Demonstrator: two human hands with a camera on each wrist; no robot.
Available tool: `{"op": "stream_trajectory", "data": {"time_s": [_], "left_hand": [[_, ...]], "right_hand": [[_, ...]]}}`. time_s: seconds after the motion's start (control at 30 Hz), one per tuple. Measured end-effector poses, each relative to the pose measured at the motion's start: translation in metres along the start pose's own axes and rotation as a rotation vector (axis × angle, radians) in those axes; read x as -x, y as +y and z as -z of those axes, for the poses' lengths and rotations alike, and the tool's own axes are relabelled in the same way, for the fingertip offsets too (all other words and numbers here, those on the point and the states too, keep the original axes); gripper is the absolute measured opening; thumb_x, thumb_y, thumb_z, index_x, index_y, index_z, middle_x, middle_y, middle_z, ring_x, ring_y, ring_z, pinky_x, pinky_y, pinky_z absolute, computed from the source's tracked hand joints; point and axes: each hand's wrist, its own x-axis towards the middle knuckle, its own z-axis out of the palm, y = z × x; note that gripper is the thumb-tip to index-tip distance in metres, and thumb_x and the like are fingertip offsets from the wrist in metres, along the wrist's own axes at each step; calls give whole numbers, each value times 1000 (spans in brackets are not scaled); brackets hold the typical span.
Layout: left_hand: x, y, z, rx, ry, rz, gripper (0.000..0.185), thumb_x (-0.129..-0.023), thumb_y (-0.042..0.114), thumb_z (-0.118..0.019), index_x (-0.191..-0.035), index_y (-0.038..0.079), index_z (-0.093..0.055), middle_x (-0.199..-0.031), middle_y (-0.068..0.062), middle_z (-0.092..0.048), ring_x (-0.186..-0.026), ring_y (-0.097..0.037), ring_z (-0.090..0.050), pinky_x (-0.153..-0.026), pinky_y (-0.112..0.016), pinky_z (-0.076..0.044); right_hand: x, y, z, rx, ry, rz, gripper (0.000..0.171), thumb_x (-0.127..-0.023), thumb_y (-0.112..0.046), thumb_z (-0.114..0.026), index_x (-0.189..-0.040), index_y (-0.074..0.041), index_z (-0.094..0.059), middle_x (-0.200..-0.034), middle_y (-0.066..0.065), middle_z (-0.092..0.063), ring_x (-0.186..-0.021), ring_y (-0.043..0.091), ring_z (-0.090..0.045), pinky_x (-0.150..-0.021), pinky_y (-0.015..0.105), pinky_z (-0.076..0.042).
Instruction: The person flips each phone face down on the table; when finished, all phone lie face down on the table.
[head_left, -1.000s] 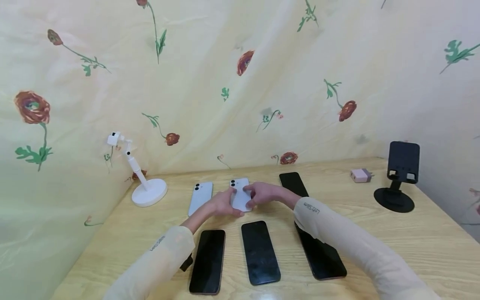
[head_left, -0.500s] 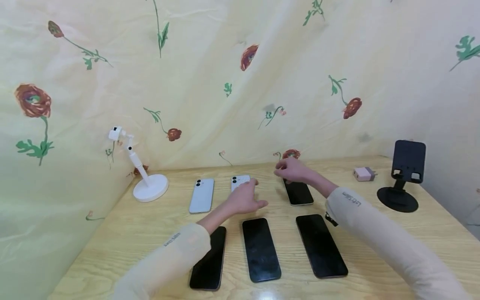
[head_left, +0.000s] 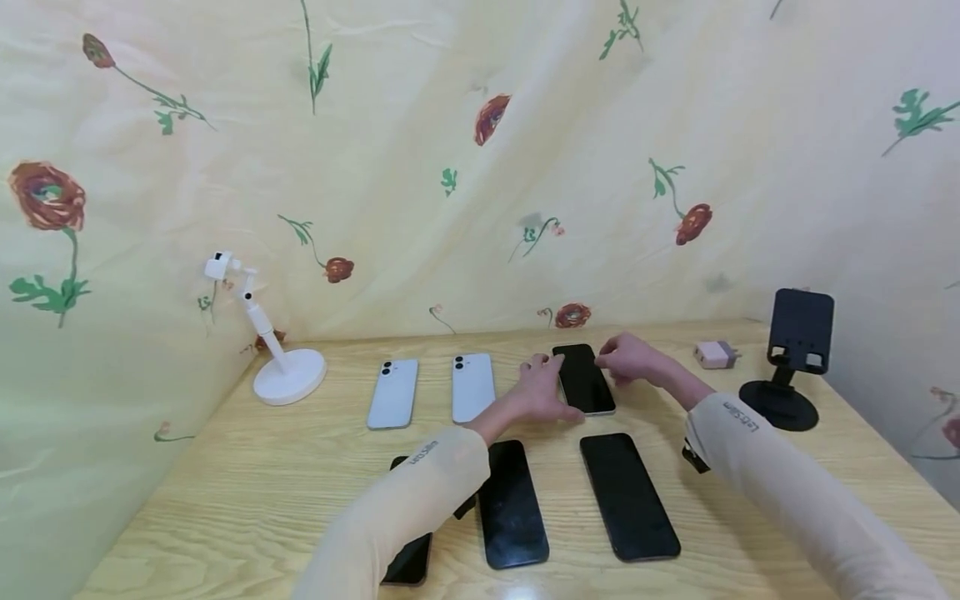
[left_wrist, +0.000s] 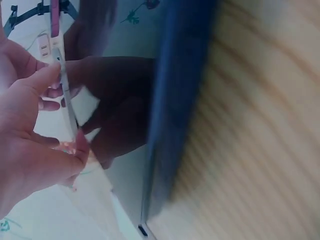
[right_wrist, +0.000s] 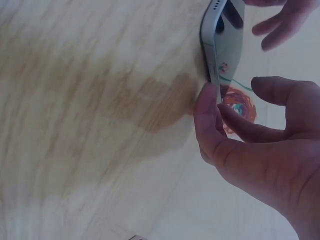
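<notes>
A black-screened smartphone [head_left: 585,385] lies face up at the back right of the group. My left hand [head_left: 536,394] is spread along its left side, fingertips by the far part of the edge and thumb by the near corner. From the other side, my right hand [head_left: 633,360] pinches the phone's right edge with curled fingers; the right wrist view shows digits on the metal rim [right_wrist: 212,55]. Left of it lie two white smartphones [head_left: 472,390] with their camera backs up. In the left wrist view, a dark glossy phone [left_wrist: 130,165] in the foreground mirrors my hand.
In front lie three black phones: a left one [head_left: 408,562] mostly under my left sleeve, a middle one [head_left: 514,508] and a right one [head_left: 630,500]. A white stand [head_left: 291,377] is at the back left. At the right are a pink charger [head_left: 715,355] and a black phone stand [head_left: 780,405].
My hands have left the second white phone and moved right to the back black phone. The right hand arrived first, over its far end, then shifted to its right edge; the left followed.
</notes>
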Motion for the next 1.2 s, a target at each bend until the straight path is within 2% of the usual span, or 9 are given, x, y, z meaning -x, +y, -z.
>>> {"op": "stream_trajectory", "data": {"time_s": [0.1,0.23,0.47,0.57,0.7,0.83,0.93,1.2], "left_hand": [[-5,3,-6,-27,-14,-21,101,-81,48,-81,-159,15,-25,-159,-14,-23,-141,-37,-25,-108,-44,-34],[-9,5,-9,-67,-10,-57,98,-81,48,-81,-158,16,-30,-160,-13,-22,-137,-36,-27,-106,-39,-35],[-14,7,-6,-154,-24,-119,82,-85,45,-77,-152,12,-43,-157,-13,-32,-140,-32,-29,-107,-36,-29],[-15,7,-6,-186,-33,-147,78,-86,43,-77,-150,10,-46,-155,-12,-36,-142,-25,-30,-108,-38,-27],[-17,7,-5,-203,-38,-170,75,-87,42,-76,-148,9,-48,-153,-12,-40,-143,-20,-29,-110,-41,-25],[-18,6,-5,-200,-32,-170,75,-87,42,-77,-148,9,-49,-152,-11,-41,-143,-20,-30,-110,-41,-25],[-18,6,-6,-206,-27,-170,74,-87,42,-77,-147,9,-50,-151,-10,-43,-143,-20,-31,-110,-41,-26],[-18,5,-7,-196,-19,-176,73,-87,42,-77,-146,8,-51,-149,-10,-46,-143,-20,-31,-111,-43,-26]], "right_hand": [[1,1,-2,4,-34,-3,47,-100,-8,-48,-132,24,-39,-66,4,-48,-58,15,-50,-65,34,-51],[2,-1,-3,16,-51,5,42,-96,-4,-44,-128,23,-45,-61,0,-42,-56,14,-47,-63,32,-48],[1,-8,-3,50,-58,12,39,-89,-3,-43,-117,22,-54,-65,4,-49,-60,16,-56,-61,31,-51],[1,-8,-3,72,-68,4,30,-88,-3,-41,-104,16,-58,-63,2,-47,-58,16,-55,-58,30,-48],[0,-9,-4,53,-78,-32,16,-89,-3,-39,-85,4,-54,-59,-1,-42,-54,13,-50,-54,26,-46],[-1,-11,-3,-9,-94,-62,19,-93,-5,-41,-74,-7,-46,-56,-3,-39,-51,10,-45,-51,24,-44],[-2,-11,-3,-40,-104,-71,22,-94,-6,-44,-72,-10,-44,-55,-4,-38,-50,8,-42,-50,23,-43],[-2,-10,-2,-82,-138,-75,17,-93,-5,-43,-77,-3,-44,-54,-4,-35,-48,8,-38,-47,22,-39]]}}
